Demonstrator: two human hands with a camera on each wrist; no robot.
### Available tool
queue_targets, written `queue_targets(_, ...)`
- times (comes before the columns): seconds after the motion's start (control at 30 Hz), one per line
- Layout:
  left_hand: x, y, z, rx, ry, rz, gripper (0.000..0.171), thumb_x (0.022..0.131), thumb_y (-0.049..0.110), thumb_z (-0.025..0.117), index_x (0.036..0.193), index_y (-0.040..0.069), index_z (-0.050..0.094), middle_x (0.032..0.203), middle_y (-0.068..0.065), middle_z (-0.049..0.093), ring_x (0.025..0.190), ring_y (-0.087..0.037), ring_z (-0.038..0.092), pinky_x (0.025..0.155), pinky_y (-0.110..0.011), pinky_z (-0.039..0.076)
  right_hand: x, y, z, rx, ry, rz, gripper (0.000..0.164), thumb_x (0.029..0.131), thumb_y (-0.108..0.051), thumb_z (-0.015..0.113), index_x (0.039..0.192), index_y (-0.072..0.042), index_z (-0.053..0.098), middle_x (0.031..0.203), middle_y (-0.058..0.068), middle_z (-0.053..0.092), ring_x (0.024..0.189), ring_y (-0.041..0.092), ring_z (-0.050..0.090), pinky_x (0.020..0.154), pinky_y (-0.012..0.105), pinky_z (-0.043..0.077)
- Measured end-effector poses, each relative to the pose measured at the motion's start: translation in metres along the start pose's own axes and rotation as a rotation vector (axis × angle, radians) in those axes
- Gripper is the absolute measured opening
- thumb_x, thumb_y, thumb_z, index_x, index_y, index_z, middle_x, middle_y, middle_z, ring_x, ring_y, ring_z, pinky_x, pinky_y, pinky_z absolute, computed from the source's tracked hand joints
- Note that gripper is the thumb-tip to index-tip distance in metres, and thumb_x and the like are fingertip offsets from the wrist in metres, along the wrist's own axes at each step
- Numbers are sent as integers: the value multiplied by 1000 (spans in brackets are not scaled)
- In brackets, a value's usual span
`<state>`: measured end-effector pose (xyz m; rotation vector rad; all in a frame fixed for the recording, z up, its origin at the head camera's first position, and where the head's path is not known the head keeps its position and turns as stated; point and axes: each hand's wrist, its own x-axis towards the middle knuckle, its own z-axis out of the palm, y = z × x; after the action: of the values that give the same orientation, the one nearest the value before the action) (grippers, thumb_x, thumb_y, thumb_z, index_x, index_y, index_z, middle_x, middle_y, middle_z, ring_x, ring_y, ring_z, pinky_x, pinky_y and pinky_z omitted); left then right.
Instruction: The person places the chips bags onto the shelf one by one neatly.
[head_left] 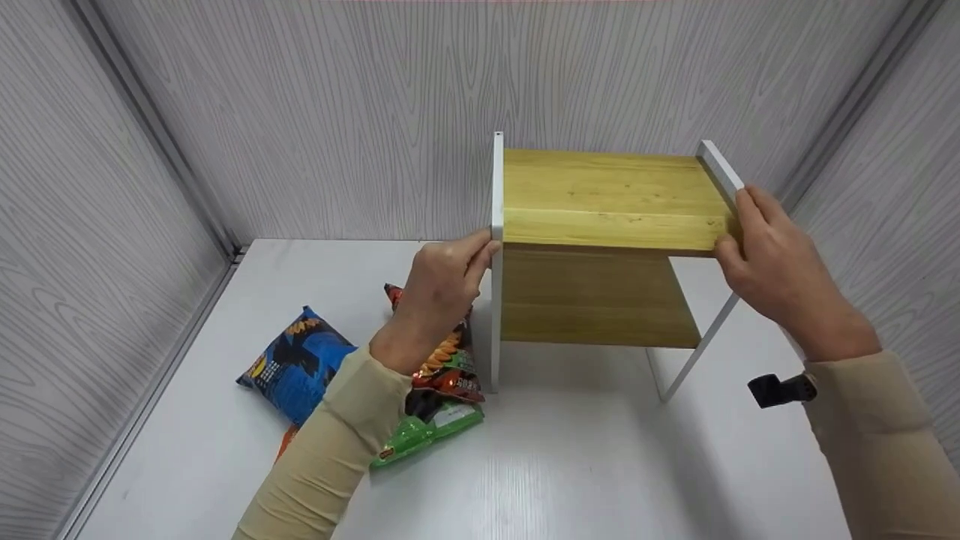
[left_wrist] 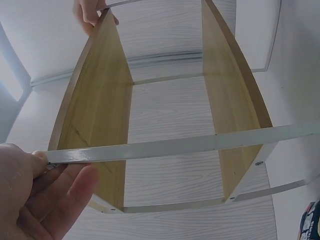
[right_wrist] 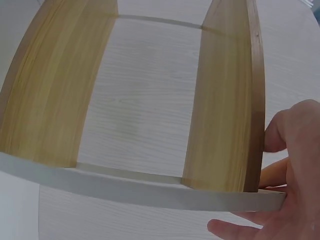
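A small two-tier shelf stands on the white table, its upper board (head_left: 607, 199) and lower board (head_left: 592, 300) of yellowish wood between white metal side frames. At the upper front corner of the left side frame (head_left: 497, 180), my left hand (head_left: 442, 289) pinches the bar between thumb and fingers. My right hand (head_left: 787, 262) grips the right side frame (head_left: 720, 166), its thumb at the front corner of the upper board. Seen from the right wrist, that hand (right_wrist: 297, 170) wraps the end of the white bar (right_wrist: 150, 194), with some fingers underneath.
Left of the shelf lie several snack bags: a blue bag (head_left: 300, 371), a red and black bag (head_left: 454, 364) and a green bag (head_left: 427, 435), partly behind my left forearm. Grey wood-patterned panels (head_left: 337, 112) enclose the table at the back and sides. A black strap piece (head_left: 780, 390) sticks out from my right cuff.
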<state>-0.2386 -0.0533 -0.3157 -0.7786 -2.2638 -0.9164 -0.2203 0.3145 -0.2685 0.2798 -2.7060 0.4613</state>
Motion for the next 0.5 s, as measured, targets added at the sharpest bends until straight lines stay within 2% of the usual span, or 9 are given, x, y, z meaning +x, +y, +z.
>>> queue_targets(0.13, 1, -3, -4, -62, -16, 11, 22, 103, 21, 54, 94, 6, 68, 73, -3, 70, 51, -8, 56, 50, -16, 47, 0, 1, 0, -9, -25, 8, 74, 103, -40, 45, 156, 2, 18, 159, 28, 22, 131, 55, 38, 103, 72, 33)
queue_targets(0.2, 0, -6, -6, -106, -24, 18, 22, 103, 19, 54, 102, 4, 70, 80, -6, 73, 56, -10, 63, 55, -17, 54, -1, 0, 1, -7, -24, 0, 78, 101, -45, 49, 156, 1, 19, 158, 27, 24, 126, 53, 41, 101, 70, 35)
queue_targets(0.3, -4, -11, -11, -144, -40, 15, 26, 103, 16, 54, 119, 1, 68, 89, -9, 76, 67, -12, 70, 62, -18, 57, -1, -1, 2, -5, -21, -20, 80, 99, -49, 53, 154, 1, 23, 155, 25, 28, 116, 48, 44, 95, 68, 38)
queue_targets(0.4, -9, -17, -18, -156, -57, -19, 32, 103, 14, 52, 131, 3, 62, 97, -9, 77, 77, -11, 73, 66, -18, 58, -1, -2, 1, -14, -28, -33, 84, 97, -51, 55, 154, 0, 22, 154, 24, 29, 114, 46, 44, 94, 67, 39)
queue_targets(0.5, -16, -25, -24, -150, -64, -52, 33, 104, 15, 50, 133, 6, 60, 97, -7, 76, 81, -11, 73, 67, -21, 59, -2, -4, -1, -29, -25, -44, 88, 95, -53, 59, 154, 0, 22, 154, 24, 29, 112, 45, 45, 94, 67, 41)
